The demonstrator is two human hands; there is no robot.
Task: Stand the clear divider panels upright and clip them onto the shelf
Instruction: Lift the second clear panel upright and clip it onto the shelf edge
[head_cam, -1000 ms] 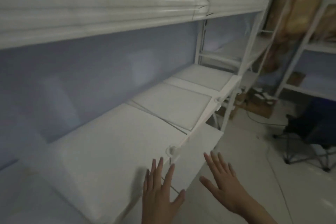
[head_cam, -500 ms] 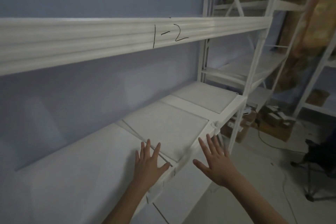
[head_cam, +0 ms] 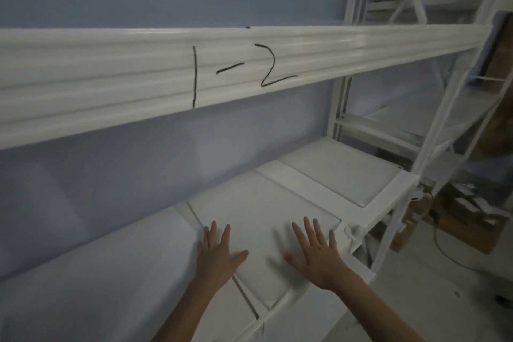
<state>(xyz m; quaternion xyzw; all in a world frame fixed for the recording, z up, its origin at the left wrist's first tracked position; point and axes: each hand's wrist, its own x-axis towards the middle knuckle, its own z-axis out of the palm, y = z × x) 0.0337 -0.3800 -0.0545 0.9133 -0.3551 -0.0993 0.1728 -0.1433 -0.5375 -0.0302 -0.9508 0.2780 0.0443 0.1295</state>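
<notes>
Lying flat, blurred divider panels point(head_cam: 266, 219) meet spread hands point(head_cam: 219, 254).

Two bare hands, left hand point(head_cam: 218, 254) and right hand point(head_cam: 316, 251), each on a bare forearm. No sleeves in sight, no gloves, no rings, no watch, no bands on the wrists. Five fingers on each hand, long and thin, with short nails. Thumbs short and thick next to the other fingers. Forearms slim, getting wider toward the bottom edge, cut off there before the elbows. Dim light over both, so small marks too hard to tell. Edges of the fingers a bit blurry
</notes>
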